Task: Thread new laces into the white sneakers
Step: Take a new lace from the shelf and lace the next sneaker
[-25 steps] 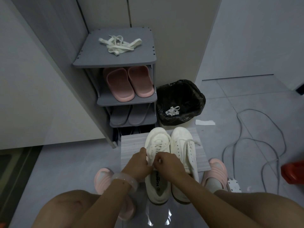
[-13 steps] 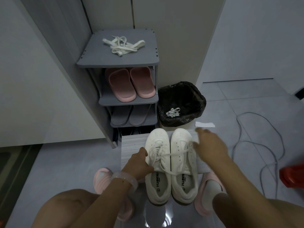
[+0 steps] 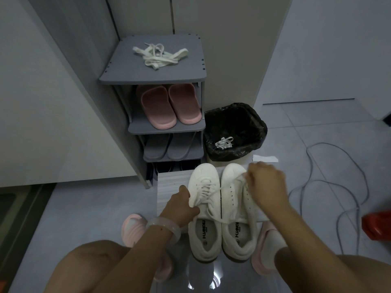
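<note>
Sneakers (image 3: 222,208), light and pliable, stand paired at lower centre. Left hand (image 3: 182,208) grips the left shoe's side, steadying it. Right hand (image 3: 266,185) pinches the lace (image 3: 227,187), limp and flat, best taken near its stiff tip; half a second ago that hand was reaching farther out, empty. Spare laces (image 3: 158,56) lie on the rack (image 3: 190,72), upper centre.

White sneakers (image 3: 222,208): smooth matt leather-look uppers, flat woven cloth laces. Stool (image 3: 171,187) under them: matt wood-grain top. Shoe rack (image 3: 152,79) at 12 o'clock: matt grey board; spare laces (image 3: 158,57) on it cloth. Pink slippers (image 3: 169,106): soft matt rubbery. Bin liner (image 3: 232,125) at 1 o'clock: glossy crinkled black plastic. Floor (image 3: 84,208): smooth tile.
</note>
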`<state>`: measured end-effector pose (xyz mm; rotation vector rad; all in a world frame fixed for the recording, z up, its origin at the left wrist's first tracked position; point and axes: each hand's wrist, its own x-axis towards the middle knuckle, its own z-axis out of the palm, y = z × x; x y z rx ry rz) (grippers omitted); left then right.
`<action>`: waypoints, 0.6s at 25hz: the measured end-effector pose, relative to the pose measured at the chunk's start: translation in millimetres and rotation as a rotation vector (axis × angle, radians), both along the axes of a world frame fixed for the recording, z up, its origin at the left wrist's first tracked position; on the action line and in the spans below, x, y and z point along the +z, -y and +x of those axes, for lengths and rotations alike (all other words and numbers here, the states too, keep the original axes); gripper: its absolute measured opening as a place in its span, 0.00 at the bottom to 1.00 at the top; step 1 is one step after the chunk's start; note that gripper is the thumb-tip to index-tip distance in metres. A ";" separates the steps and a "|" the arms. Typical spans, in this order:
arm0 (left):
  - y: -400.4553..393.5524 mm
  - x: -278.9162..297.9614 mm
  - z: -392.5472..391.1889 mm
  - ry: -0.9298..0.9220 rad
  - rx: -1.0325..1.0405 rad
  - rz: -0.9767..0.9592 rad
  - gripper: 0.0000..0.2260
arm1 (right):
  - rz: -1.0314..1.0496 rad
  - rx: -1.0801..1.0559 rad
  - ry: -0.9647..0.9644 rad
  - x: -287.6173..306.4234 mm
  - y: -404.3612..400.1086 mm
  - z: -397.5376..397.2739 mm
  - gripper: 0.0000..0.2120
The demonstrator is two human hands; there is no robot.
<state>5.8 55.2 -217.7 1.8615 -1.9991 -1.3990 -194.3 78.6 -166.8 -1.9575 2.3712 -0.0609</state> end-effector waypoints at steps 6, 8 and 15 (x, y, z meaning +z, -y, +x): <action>-4.4 5.0 -2.7 0.043 -0.110 -0.174 0.11 | 0.353 0.131 0.108 -12.4 -6.4 14.5 0.24; -3.2 5.4 -6.0 0.081 -0.160 -0.298 0.08 | 0.352 0.222 0.123 -25.8 -7.6 29.1 0.18; 2.4 2.8 -10.3 0.048 -0.202 -0.206 0.06 | 0.312 0.354 0.202 -32.7 -14.3 42.1 0.09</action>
